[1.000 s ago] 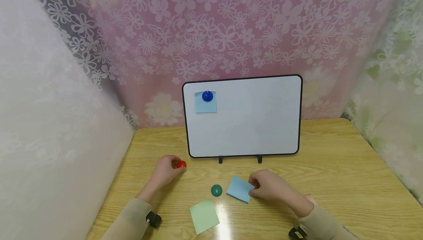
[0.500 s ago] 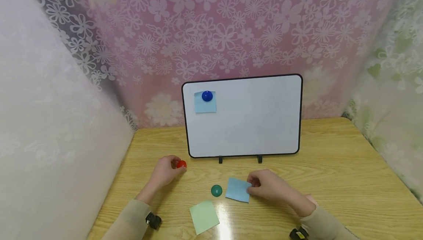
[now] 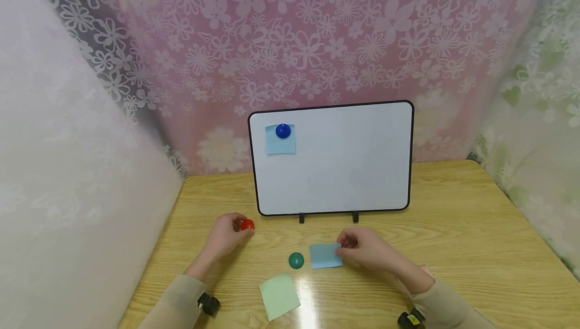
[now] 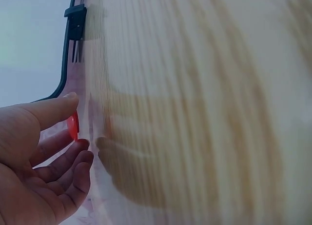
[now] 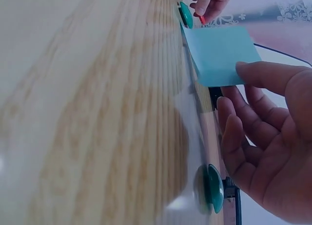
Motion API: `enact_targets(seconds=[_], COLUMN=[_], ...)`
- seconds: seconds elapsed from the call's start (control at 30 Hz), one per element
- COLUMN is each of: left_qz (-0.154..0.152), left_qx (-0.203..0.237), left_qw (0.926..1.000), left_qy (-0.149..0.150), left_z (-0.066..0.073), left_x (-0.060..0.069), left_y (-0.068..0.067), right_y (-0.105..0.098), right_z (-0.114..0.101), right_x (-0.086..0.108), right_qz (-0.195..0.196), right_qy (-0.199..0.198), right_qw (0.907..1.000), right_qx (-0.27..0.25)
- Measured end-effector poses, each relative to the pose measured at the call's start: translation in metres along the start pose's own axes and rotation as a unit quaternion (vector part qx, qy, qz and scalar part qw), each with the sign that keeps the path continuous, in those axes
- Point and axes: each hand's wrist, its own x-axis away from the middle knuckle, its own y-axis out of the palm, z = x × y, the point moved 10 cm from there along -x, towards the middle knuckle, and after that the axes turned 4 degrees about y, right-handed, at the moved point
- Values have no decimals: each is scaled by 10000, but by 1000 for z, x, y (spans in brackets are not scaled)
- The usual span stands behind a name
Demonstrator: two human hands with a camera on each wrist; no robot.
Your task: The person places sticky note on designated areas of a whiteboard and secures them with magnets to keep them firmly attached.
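Observation:
Between the thumb and fingers of my left hand (image 3: 226, 234) is a red round magnet (image 3: 247, 225), held in front of the whiteboard's lower left corner. My right hand (image 3: 369, 248) pinches a blue sticky note (image 3: 324, 256) by its right edge; the right wrist view shows the note (image 5: 222, 54) raised off the table. A green round magnet (image 3: 296, 260) lies just left of that note. Nearer to me lies a pale green sticky note (image 3: 280, 296). Below my right hand, the right wrist view shows another green magnet (image 5: 214, 188), hidden in the head view.
The whiteboard (image 3: 344, 163) stands on small black feet at the back of the wooden table (image 3: 471, 228). On its upper left a blue magnet (image 3: 283, 131) holds another blue note (image 3: 280, 146). A pinkish paper (image 3: 426, 269) is partly covered by my right forearm.
My right hand has lifted the blue note slightly, shifting it a little left and away from me and turning it straighter. The left hand with the red magnet has stayed nearly still.

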Motion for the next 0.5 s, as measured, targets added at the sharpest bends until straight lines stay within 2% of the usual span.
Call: enact_targets(seconds=[0.17,0.5], left_qz=[23,76], left_qx=[-2,32], left_qw=[10000,10000], left_qy=[15,19], left_z=[-1,-2], left_x=[1,3], left_y=[-1,-3], right_y=[-3,-5], right_z=[-4,4], right_x=[0,-1], right_qz=[193,507], right_qy=[-40,460], right_qw=[9997,9951], right_qx=[-144,-715])
